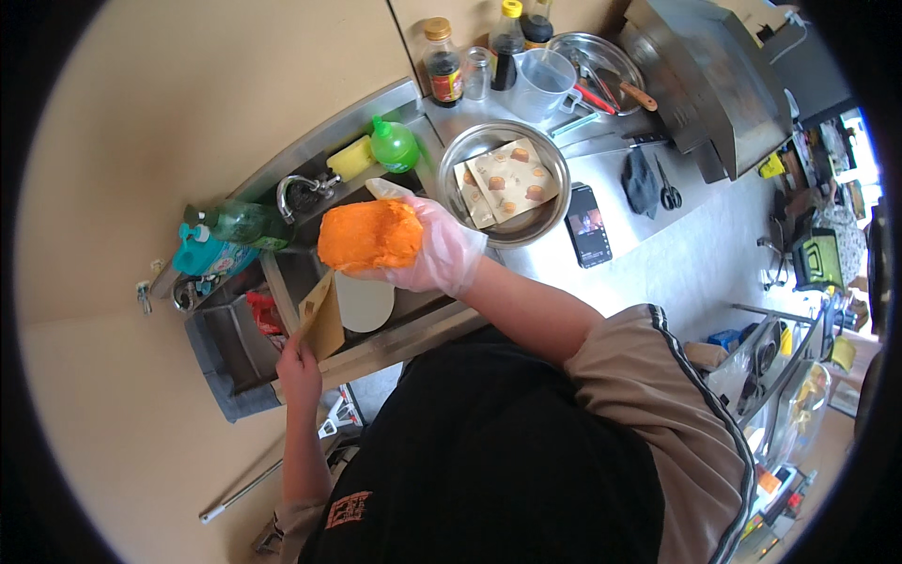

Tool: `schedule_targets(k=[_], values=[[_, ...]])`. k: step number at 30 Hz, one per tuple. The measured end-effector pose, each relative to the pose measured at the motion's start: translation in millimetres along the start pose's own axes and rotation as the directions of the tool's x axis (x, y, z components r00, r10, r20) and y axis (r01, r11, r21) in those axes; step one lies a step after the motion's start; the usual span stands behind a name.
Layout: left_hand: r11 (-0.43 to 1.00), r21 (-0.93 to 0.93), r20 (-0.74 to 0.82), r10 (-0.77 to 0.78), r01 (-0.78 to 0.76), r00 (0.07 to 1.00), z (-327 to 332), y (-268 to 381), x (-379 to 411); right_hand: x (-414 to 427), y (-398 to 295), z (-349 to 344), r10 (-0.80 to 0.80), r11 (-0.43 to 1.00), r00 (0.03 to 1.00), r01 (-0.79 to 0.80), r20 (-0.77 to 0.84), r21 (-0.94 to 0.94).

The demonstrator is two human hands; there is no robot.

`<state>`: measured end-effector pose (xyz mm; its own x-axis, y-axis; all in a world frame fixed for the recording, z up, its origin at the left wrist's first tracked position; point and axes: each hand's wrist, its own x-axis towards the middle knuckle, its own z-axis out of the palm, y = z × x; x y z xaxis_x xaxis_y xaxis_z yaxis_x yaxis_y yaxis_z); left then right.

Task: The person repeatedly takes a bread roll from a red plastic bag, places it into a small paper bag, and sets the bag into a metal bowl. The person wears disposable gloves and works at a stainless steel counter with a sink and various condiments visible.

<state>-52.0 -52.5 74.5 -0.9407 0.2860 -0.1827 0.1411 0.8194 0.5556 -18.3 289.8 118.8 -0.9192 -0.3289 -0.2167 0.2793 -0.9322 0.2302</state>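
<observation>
My right hand [442,248], in a clear plastic glove, is shut on an orange block of food [370,235], which looks like a coated loaf or bun. It is raised above the sink side of the counter. Lower left, my bare left hand [300,366] grips the edge of a brown paper food bag [325,317]. I cannot tell whether the bag's mouth is spread. Behind the bag, below the food, shows a white rounded board or lid [364,302]. Right of my gloved hand, a steel bowl [451,204] holds printed paper food bags [512,180].
Beyond my hands are a faucet [285,201], a yellow sponge [352,159] and a green squeeze bottle [394,146]. Bottles and a plastic measuring jug [541,84] line the wall. A phone [589,227], a dark cloth [640,183], scissors [668,190] and a knife [645,140] lie rightward.
</observation>
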Motion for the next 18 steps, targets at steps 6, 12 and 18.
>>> schedule_targets(k=[6, 12, 18], values=[[0.998, 0.048, -0.184, 0.040, -0.031, 0.982, 9, 7, 20, 1, 8, -9, 0.050, 0.997, 0.997, -0.053, 0.065, 0.057], [0.998, 0.039, -0.301, 0.053, -0.043, 0.952, 22, 16, 23, -11, 34, -1, 0.028, 0.999, 0.999, -0.027, -0.029, 0.036], [0.993, 0.097, -0.318, 0.097, -0.069, 0.943, 28, 23, 23, -9, 54, -8, 0.051, 0.999, 0.990, -0.047, -0.134, 0.027]])
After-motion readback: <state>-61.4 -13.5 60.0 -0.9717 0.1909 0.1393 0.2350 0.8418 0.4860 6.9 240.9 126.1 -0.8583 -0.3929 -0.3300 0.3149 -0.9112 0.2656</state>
